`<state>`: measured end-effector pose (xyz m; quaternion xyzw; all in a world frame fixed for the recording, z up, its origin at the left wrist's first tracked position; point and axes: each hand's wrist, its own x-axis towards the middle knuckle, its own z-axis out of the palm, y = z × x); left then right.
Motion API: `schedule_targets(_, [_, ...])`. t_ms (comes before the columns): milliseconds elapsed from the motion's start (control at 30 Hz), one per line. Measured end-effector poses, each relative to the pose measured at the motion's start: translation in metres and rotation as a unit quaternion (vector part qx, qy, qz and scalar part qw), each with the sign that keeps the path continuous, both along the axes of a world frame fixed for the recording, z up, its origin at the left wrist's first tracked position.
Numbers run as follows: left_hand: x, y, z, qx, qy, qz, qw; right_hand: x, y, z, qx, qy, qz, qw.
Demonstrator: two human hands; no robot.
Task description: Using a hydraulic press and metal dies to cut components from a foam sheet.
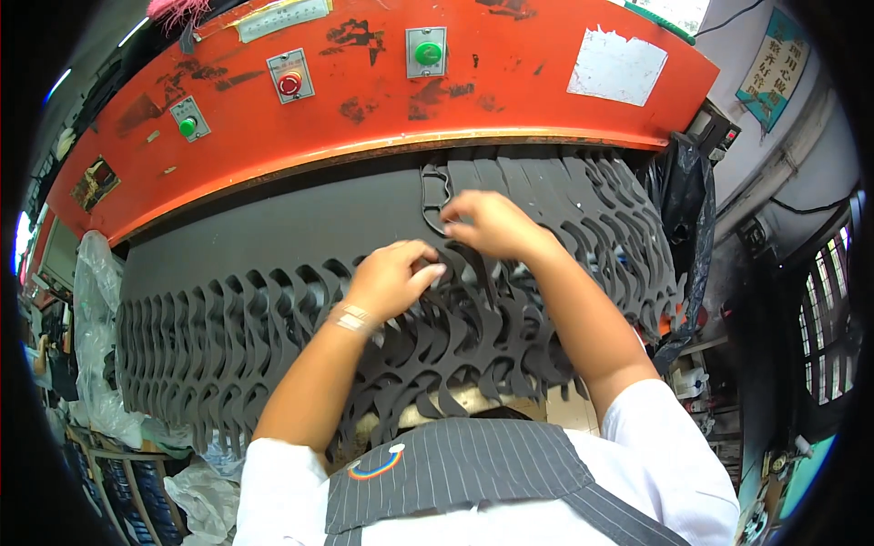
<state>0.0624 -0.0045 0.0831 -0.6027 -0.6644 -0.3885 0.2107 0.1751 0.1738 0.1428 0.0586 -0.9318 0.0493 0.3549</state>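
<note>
A dark grey foam sheet (264, 218) lies across the press bed, its near part cut into a lattice of curved strips and holes. On it, right of centre, stands a metal-edged cutting die (434, 193) with a long, rounded outline. My right hand (496, 226) is at the die's near end, fingers curled in and slightly blurred. A dark curved piece of foam (477, 271) hangs just below it; whether the fingers grip this is hard to see. My left hand (387, 278) hovers over the cut lattice (232, 318), thumb and fingers apart, holding nothing visible.
A red press beam (364, 91) spans the far side, bearing green buttons (427, 53) and a red button (289, 84). Cut foam drapes over the bed's near edge toward my apron. A black plastic bag (689, 191) hangs at right, clear plastic (96, 337) at left.
</note>
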Motion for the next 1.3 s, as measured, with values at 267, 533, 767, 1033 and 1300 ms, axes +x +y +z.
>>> schedule_targets(267, [-0.021, 0.064, -0.006, -0.056, 0.134, 0.049, 0.988, -0.092, 0.021, 0.032, 0.086, -0.363, -0.203, 0.905])
schedule_targets(533, [-0.022, 0.068, -0.021, 0.102, 0.144, 0.103, 0.979, -0.05, 0.075, 0.029, -0.32, -0.097, 0.106, 0.937])
schedule_targets(767, [-0.086, 0.033, 0.029, 0.138, -0.108, 0.03, 0.984, -0.016, -0.013, 0.071, -0.135, -0.087, 0.088, 0.983])
schedule_targets(1033, [-0.082, 0.011, 0.004, 0.042, -0.071, 0.121, 0.989, -0.065, -0.031, -0.007, -0.075, -0.086, 0.01, 0.993])
schedule_targets(1300, [-0.06, -0.015, -0.007, -0.011, 0.01, 0.152, 0.988, -0.007, -0.055, -0.066, -0.012, 0.059, 0.024, 0.998])
